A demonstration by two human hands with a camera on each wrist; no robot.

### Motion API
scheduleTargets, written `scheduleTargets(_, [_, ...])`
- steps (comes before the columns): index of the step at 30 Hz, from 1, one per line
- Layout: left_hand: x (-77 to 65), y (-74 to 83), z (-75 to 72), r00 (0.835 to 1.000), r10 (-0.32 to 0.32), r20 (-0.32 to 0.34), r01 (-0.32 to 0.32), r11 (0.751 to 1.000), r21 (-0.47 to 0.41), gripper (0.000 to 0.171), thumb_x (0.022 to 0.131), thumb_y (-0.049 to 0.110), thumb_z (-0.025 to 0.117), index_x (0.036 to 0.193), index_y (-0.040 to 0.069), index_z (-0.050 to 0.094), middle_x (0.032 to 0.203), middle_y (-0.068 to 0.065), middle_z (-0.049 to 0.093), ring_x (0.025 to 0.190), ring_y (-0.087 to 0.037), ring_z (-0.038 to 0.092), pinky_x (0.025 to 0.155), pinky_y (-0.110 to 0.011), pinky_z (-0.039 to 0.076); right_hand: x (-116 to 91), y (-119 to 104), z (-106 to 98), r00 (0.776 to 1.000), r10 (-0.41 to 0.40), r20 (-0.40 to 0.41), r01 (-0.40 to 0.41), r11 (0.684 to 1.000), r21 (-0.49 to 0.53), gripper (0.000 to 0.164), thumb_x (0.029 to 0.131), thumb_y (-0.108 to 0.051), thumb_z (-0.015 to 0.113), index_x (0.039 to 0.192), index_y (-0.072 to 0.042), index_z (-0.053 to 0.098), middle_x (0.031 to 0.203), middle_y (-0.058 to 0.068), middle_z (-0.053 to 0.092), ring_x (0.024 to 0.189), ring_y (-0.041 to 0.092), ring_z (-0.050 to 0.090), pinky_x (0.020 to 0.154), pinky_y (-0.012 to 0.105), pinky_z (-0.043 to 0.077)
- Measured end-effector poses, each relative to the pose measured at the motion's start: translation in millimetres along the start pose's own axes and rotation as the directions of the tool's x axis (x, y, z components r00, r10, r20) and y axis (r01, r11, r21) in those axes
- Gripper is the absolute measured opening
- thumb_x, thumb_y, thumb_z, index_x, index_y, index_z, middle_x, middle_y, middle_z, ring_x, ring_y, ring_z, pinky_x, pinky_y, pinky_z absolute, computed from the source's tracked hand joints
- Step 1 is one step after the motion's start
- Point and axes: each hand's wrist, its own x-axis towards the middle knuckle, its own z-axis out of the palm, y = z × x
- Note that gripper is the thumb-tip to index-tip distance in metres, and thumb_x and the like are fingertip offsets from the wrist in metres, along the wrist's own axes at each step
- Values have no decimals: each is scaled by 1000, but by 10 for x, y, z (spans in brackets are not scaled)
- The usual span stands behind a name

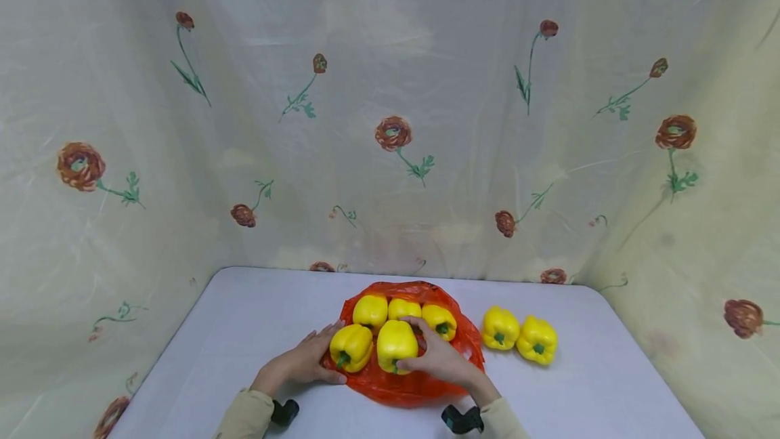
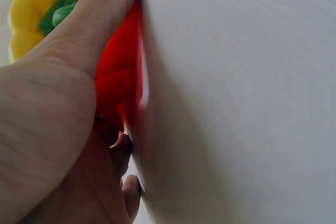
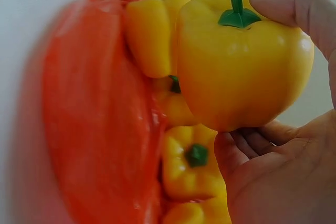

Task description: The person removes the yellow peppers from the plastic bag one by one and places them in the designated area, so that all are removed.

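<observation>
My right hand (image 1: 443,359) grips a yellow bell pepper (image 1: 396,341) over the middle of a red plastic bag (image 1: 399,393). In the right wrist view, the thumb lies by the green stem of this pepper (image 3: 244,72) and the fingers curl underneath. My left hand (image 1: 301,360) rests at the bag's left edge, fingers spread, beside another yellow pepper (image 1: 351,345). The left wrist view has its thumb lying along the red plastic (image 2: 118,72). Behind the held pepper, three more peppers sit on the bag in a row, including a left one (image 1: 370,310) and a right one (image 1: 440,320).
To the right of the bag, two yellow peppers, a nearer one (image 1: 537,341) and a farther one (image 1: 500,328), stand side by side on the white table (image 1: 609,385). A flower-patterned sheet (image 1: 451,208) hangs behind the table and along both sides.
</observation>
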Motion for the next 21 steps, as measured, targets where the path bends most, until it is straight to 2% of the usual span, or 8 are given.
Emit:
scheduleTargets(10, [7, -10, 8, 1000, 4, -3, -4, 1000, -5, 106, 76, 54, 74, 155, 11, 19, 161, -10, 22, 148, -32, 19, 120, -58, 8, -108, -114, -162, 998, -23, -58, 24, 1000, 15, 87, 79, -38, 78, 147, -19, 28, 148, 9, 33, 130, 31, 40, 109, 52, 39])
scheduleTargets(17, [7, -2, 7, 1000, 3, -3, -3, 1000, -9, 106, 75, 54, 75, 154, 10, 20, 160, -11, 23, 148, -34, 19, 120, -59, 8, -154, -117, -281, 997, -39, -69, 43, 997, 64, 85, 81, -33, 78, 147, -19, 27, 147, 11, 33, 126, 29, 45, 103, 43, 48])
scheduleTargets(21, [15, -11, 15, 1000, 4, -7, -4, 1000, -6, 106, 75, 54, 75, 154, 11, 21, 160, -10, 23, 148, -34, 19, 120, -59, 9, -190, -116, -366, 993, -51, -103, 58, 996, 64, 84, 80, -31, 79, 147, -20, 28, 148, 11, 33, 128, 32, 45, 101, 43, 49])
